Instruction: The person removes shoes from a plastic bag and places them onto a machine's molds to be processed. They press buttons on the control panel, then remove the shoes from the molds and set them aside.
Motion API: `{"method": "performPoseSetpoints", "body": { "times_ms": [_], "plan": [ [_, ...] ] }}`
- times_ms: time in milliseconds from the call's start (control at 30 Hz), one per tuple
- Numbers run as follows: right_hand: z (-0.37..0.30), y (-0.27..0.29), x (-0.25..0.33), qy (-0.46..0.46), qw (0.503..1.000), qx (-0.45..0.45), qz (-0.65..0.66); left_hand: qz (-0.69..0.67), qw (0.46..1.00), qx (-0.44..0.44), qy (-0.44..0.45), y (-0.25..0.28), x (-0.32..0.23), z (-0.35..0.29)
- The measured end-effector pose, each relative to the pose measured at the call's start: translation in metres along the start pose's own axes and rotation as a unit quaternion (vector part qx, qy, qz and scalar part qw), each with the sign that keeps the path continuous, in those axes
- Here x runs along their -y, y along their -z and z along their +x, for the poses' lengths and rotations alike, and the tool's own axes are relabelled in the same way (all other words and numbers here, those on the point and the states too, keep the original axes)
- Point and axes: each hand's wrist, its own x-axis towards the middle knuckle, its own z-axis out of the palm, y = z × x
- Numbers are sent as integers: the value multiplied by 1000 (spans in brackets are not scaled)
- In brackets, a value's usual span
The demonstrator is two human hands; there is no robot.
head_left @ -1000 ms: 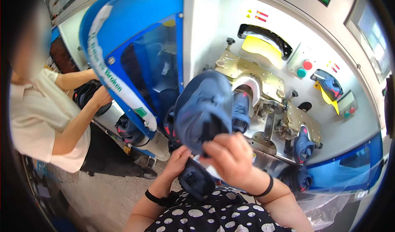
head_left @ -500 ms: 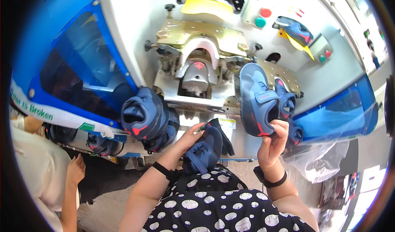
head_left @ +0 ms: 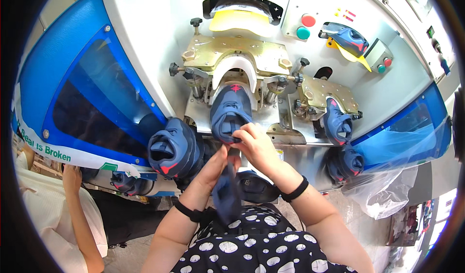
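Observation:
A navy-blue shoe upper with a red mark at its toe sits over the machine's mould, toe pointing away from me. My right hand is closed on its heel edge, thumb and fingers pinched together. Just below that heel, my left hand has its fingers closed around a second blue shoe upper, which hangs down and is blurred. Another dark blue shoe lies right of the hanging one, close to my lap.
A brass-coloured clamp with a white curved pad stands behind the mould. Stacked blue shoes sit to the left, and another shoe is on the right station. Green and red buttons are on the back wall. A co-worker's arm shows at left.
My right hand has brought its shoe upper from the right onto the bare mould at the centre. My left hand has moved slightly up toward it, its shoe now hanging down.

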Motion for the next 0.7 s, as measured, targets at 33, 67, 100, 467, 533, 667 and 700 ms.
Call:
{"method": "performPoseSetpoints", "body": {
  "times_ms": [33, 67, 100, 467, 533, 667, 700],
  "plan": [
    [4, -3, 0, 0, 1000, -1, 0, -81, 988, -131, -4, -2, -4, 10],
    [8, -5, 1, -4, 1000, -1, -16, -104, 979, -176, -1, -14, -15, 11],
    [11, -7, 1, -9, 999, -1, -33, -104, 979, -174, 1, -2, -15, 15],
    [27, -1, -4, -58, 989, 45, -128, -177, 973, -146, -18, -42, -34, 30],
    [30, -5, -5, -78, 986, 56, -135, -171, 974, -145, -18, -50, -40, 28],
    [28, -8, -1, -57, 989, 55, -127, -170, 973, -156, -13, -48, -45, 27],
    [27, -11, -1, -61, 987, 60, -138, -170, 973, -156, -14, -45, -45, 26]
  ]
}}
